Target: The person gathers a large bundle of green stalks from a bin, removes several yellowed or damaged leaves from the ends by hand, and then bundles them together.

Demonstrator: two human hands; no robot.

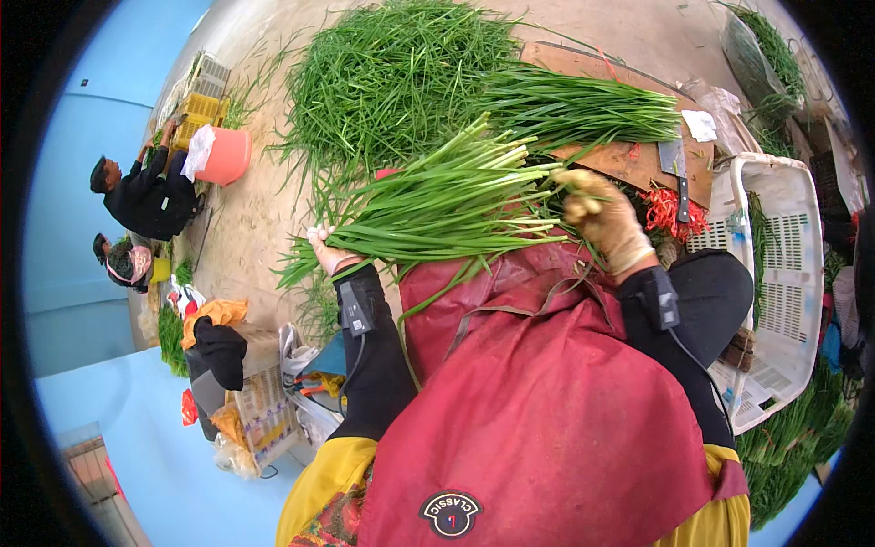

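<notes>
A loose bunch of garlic chives (437, 205) lies across my lap, with its pale stem ends to the right and its leaf tips to the left. My left hand (330, 252) is closed around the leafy end, its fingers partly hidden by the leaves. At the stem ends is my right hand (606, 219), in a stained glove. Its fingers are curled and somewhat blurred, and what they hold cannot be made out. Just beyond, a neat pile of chives (583, 109) rests on a brown board (602, 164), beside a knife (676, 173) and a heap of red ties (670, 211).
A large heap of chives (401, 73) covers the floor ahead. On the right stands a white plastic crate (784, 273), with more chives (793, 447) below it. At the left are a pink bucket (225, 157), yellow crates (196, 118) and two people (150, 201) at work.
</notes>
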